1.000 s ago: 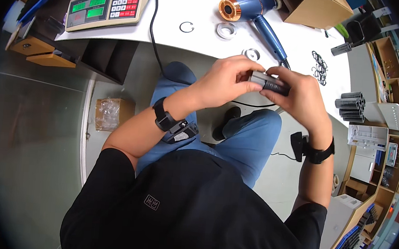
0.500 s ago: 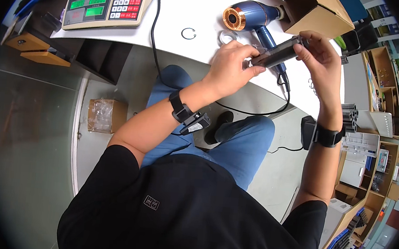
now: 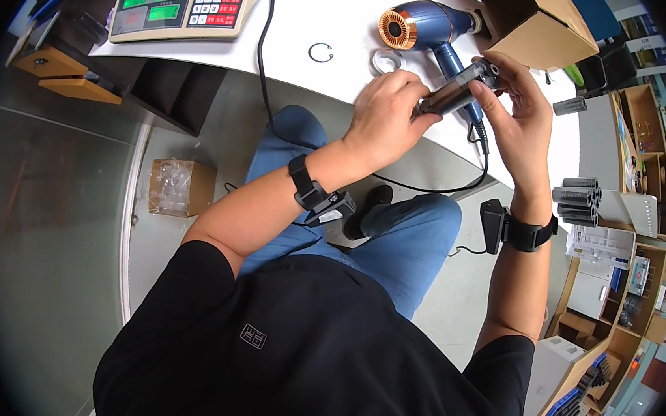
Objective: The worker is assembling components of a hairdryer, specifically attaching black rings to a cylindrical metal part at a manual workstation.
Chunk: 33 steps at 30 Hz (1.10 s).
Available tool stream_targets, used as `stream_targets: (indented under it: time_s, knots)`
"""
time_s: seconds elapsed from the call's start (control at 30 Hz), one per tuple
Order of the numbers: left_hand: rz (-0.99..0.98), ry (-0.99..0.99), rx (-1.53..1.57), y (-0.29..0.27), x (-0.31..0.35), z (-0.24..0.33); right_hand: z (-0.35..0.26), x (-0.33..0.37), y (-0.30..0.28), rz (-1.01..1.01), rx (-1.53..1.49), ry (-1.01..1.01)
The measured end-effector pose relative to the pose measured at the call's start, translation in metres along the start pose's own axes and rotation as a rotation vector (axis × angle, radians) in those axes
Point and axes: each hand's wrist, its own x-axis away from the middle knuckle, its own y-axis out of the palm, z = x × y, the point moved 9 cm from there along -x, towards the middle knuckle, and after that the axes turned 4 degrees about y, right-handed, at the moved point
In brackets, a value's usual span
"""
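Between my two hands, a dark grey cylinder (image 3: 451, 98) with a metal fitting at its far right end hangs tilted above the table edge. My left hand (image 3: 388, 118) pinches its lower left end. Around the upper right end, my right hand (image 3: 520, 109) has its thumb and fingers closed. Just behind the cylinder lies a blue hair dryer (image 3: 432, 28) with a copper-coloured grille, its handle partly hidden. A small clear round ring or cap (image 3: 388, 61) rests near my left fingers. Farther left on the table is a black retaining ring (image 3: 320, 52).
A scale (image 3: 180, 6) with lit green displays stands at the far left of the white table (image 3: 303, 7). A black cable (image 3: 262, 51) runs down past it. An open cardboard box (image 3: 539, 28) sits at the back right. Several dark cylinders (image 3: 578, 200) are stacked beyond my right wrist.
My right forearm and hand have shifted a little left. The cylinder has turned slightly, so its end fitting shows more. The whole view has moved slightly.
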Motion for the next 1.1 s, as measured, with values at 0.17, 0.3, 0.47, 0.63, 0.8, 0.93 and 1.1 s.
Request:
stream_targets:
  time_s: [0.17,0.3,0.47,0.63,0.8,0.93,1.1]
  knots:
    - [-0.116,-0.133,0.08,0.005,-0.001,-0.01,0.002,-0.002,0.002,-0.005,0.045,0.006]
    - [-0.126,-0.112,-0.02,0.005,-0.001,-0.007,0.001,0.002,0.009,-0.018,0.049,0.01]
    - [-0.118,-0.102,0.034,-0.005,-0.004,-0.005,0.005,0.01,0.012,-0.033,0.1,0.012]
    - [-0.105,-0.058,0.072,-0.012,-0.008,-0.004,0.02,0.012,0.02,0.005,-0.141,0.015]
    - [-0.199,0.135,-0.034,-0.003,-0.015,0.003,0.026,0.015,0.022,0.014,-0.205,0.066]
    - [-0.234,0.169,-0.015,0.001,-0.018,0.001,0.026,0.015,0.019,0.011,-0.212,0.046]
    - [-0.287,0.156,-0.098,0.007,-0.014,-0.005,0.023,0.014,0.012,-0.034,-0.215,0.079]
